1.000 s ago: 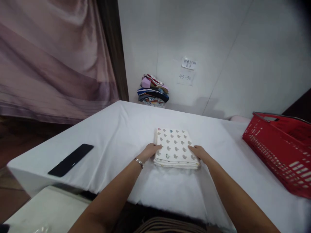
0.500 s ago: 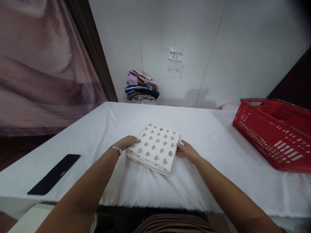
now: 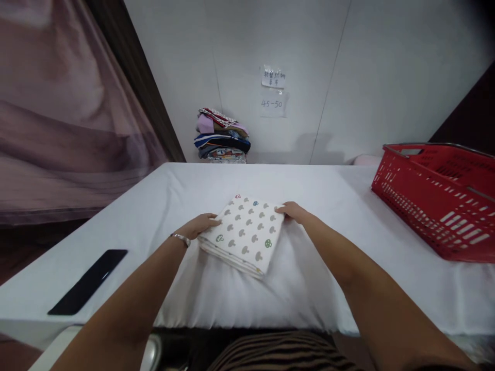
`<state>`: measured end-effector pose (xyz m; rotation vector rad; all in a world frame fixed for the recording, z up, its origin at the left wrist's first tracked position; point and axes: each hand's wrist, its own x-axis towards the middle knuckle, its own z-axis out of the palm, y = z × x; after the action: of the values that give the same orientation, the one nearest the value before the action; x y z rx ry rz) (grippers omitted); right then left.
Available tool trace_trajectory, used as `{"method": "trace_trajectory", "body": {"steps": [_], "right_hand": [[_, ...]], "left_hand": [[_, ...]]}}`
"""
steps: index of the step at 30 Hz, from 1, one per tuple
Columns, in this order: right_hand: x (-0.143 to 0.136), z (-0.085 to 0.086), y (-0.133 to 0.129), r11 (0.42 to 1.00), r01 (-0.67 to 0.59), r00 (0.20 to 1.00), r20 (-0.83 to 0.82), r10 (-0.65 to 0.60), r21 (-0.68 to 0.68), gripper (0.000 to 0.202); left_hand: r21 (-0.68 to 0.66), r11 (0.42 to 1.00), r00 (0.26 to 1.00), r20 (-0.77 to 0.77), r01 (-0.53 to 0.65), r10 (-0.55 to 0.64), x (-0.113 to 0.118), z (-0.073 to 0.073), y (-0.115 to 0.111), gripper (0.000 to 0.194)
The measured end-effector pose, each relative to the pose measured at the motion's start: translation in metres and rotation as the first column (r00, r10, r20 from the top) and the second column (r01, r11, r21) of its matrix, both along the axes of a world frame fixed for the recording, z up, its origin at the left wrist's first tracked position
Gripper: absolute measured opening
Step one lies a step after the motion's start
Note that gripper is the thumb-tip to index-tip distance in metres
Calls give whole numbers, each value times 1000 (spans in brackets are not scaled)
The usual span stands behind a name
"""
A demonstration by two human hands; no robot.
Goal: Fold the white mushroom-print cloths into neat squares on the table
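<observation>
A folded white cloth (image 3: 245,229) printed with grey mushrooms and a few coloured ones lies near the front of the white-covered table (image 3: 328,206). Its layered edge faces me. My left hand (image 3: 201,225) grips the cloth's left edge, thumb on top and the other fingers partly hidden. At the far right corner, my right hand (image 3: 292,210) pinches the cloth, with its thumb on the upper face and the fingers behind or under it. A bracelet (image 3: 181,238) is on my left wrist.
A red plastic basket (image 3: 436,206) stands at the right. On the left lies a flat black object (image 3: 88,281), perhaps a phone. Folded fabrics (image 3: 222,136) are stacked at the back against the wall, below paper notes (image 3: 273,103). A pink curtain (image 3: 58,129) hangs at far left.
My right hand has moved from the cloth's right side up to its far right corner and now pinches it. My left hand stays at the left edge. The view has shifted slightly.
</observation>
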<state>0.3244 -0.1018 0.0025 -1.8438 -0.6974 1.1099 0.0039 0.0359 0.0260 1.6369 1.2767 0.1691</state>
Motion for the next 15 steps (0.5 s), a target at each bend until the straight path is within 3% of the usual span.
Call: {"method": "trace_trajectory", "body": {"steps": [4, 10, 13, 15], "right_hand": [[21, 2, -33, 999, -41, 999, 34, 41, 3, 29], [54, 6, -100, 941, -263, 962, 18, 273, -212, 29], [59, 11, -103, 916, -321, 939, 49, 341, -240, 35], [59, 14, -91, 940, -279, 952, 75, 298, -199, 49]], "left_hand": [[-57, 995, 997, -13, 81, -82, 23, 4, 5, 72], [-11, 935, 923, -157, 354, -351, 77, 10, 8, 69], [-30, 914, 897, -178, 405, -404, 90, 16, 6, 72], [-26, 915, 902, -155, 404, -403, 92, 21, 4, 74]]}}
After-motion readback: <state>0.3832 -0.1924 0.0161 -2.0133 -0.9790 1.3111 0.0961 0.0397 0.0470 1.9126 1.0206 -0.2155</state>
